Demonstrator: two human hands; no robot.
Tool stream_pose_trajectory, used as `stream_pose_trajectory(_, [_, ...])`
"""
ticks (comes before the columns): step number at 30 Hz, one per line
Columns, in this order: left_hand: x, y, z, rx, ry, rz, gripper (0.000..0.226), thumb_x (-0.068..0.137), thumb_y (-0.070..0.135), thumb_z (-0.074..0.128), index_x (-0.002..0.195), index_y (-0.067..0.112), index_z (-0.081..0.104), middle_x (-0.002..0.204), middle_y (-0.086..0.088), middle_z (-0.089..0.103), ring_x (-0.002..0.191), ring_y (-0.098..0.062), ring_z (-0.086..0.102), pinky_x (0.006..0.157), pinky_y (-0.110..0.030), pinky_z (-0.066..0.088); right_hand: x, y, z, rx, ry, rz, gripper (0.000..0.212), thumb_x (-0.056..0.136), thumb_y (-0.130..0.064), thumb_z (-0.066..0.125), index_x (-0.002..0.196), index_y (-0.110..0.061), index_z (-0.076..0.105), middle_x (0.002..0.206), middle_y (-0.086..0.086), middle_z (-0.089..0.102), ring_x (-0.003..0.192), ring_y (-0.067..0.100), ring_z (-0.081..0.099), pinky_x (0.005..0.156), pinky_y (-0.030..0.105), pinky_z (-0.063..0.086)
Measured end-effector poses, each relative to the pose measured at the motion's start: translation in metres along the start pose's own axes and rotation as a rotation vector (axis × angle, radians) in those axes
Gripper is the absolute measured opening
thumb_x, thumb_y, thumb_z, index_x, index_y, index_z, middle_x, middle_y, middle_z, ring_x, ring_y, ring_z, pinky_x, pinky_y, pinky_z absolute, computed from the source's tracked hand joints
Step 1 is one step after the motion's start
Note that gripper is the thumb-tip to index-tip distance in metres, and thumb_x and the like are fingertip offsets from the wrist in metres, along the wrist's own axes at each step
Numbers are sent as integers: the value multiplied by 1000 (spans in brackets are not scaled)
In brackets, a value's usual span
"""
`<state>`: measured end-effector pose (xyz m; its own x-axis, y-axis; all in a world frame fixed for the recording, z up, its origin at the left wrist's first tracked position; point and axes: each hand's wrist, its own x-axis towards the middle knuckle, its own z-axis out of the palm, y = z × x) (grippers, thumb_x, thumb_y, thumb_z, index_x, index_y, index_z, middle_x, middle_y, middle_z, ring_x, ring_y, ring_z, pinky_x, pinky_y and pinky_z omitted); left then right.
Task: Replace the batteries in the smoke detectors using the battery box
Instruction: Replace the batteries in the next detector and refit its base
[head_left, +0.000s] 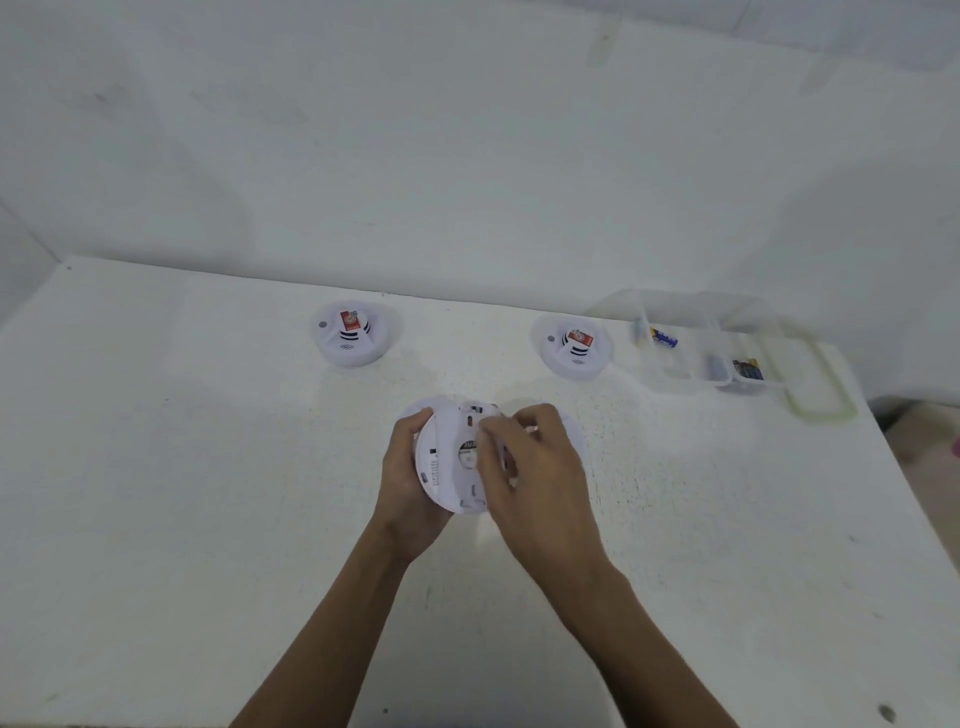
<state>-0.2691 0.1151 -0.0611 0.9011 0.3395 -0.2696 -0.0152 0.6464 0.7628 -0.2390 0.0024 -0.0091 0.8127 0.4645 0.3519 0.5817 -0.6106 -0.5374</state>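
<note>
Left hand (408, 470) grips the upturned smoke detector (449, 467) by its rim; right hand (535, 462), fingers curled, seems to pinch its back, where forcing could snap a clip.

Your table (208, 493) is white, dark-specked. The near detector (441, 467) is white with a dark-printed label. The left detector (353, 338) and right detector (574, 348) are white, each with a red sticker and black slits. The clear box (675, 306) has a pale green lid (818, 413); its batteries (665, 338) are blue and yellow.
</note>
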Motion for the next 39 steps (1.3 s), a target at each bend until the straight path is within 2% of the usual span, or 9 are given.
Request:
stream_pose_trajectory(4, [0,8,1,-104,-61,-124,52,92,40,30,118,10,63,115,-18,64,97,-30,66,78,-38,56,2,14,-6,154,-75,23,26,91,-23,50,102,-11,69,97,4,61,82,15,61,69,34,57])
stream_pose_trajectory(11, [-4,20,2,153,-57,-91,40,100,28,32,93,29,71,83,2,75,80,-18,71,60,-27,58,-6,7,-11,258,-133,158,49,84,-55,56,119,-21,62,114,-9,63,97,7,61,82,29,57])
stream_pose_trajectory(14, [-6,31,8,457,-132,-59,38,87,47,54,114,21,60,106,-4,70,91,-17,71,68,-36,60,-7,5,-12,425,-198,326,50,82,-45,66,125,-24,55,112,-16,61,98,5,62,80,18,56])
stream_pose_trajectory(16, [-4,35,8,581,-139,-9,31,91,39,50,110,16,59,107,-9,67,84,-10,71,73,-38,60,-5,8,-12,497,-169,339,41,85,-37,65,122,-20,57,106,-16,61,97,6,63,75,10,53])
stream_pose_trajectory(21, [-10,45,0,558,-108,11,19,98,27,46,105,32,63,104,11,71,87,-10,69,65,-20,56,-4,26,-16,928,-192,565,35,91,-34,58,123,-19,58,114,2,67,102,19,67,82,41,58])
stream_pose_trajectory(23, [-14,51,-5,580,-173,21,29,91,32,52,118,31,62,109,8,70,98,-17,67,75,-30,58,-3,34,-14,1074,-171,644,36,93,-26,59,126,-14,55,119,9,65,104,25,67,79,42,59])
stream_pose_trajectory(26, [-18,59,-6,608,-220,28,36,91,27,59,126,33,57,111,4,69,101,-19,66,77,-37,58,-1,41,-12,1221,-163,699,71,75,-44,75,131,-7,50,123,13,63,105,27,66,72,34,58])
stream_pose_trajectory(31, [-21,62,-4,658,-162,75,37,90,16,60,124,29,58,101,-2,69,93,-20,68,71,-31,58,-4,47,-16,1122,-230,607,40,93,-28,52,131,-16,53,123,6,64,109,26,65,80,43,58])
stream_pose_trajectory(39, [-18,57,-8,716,-129,48,34,84,22,63,117,30,64,90,-5,67,89,-19,67,74,-30,58,-3,47,-18,913,-223,485,33,95,-27,53,127,-24,57,126,2,60,104,18,66,66,35,59])
